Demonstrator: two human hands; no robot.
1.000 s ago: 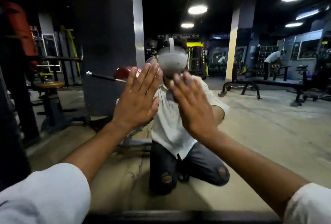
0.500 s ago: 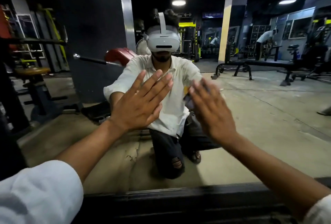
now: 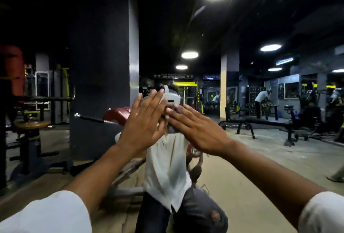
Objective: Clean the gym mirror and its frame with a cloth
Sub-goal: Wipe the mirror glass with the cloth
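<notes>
Head view: left hand [image 3: 145, 130] and right hand [image 3: 197, 132] flat before mirror [image 3: 242, 158].

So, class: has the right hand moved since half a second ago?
Yes. The right hand has swung leftward and up, away from the reflected yellow pillar, its fingertips now reaching the left hand.

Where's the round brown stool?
In the head view, the round brown stool stands at the far left, just left of the big dark pillar and well left of the raised left hand.
</notes>
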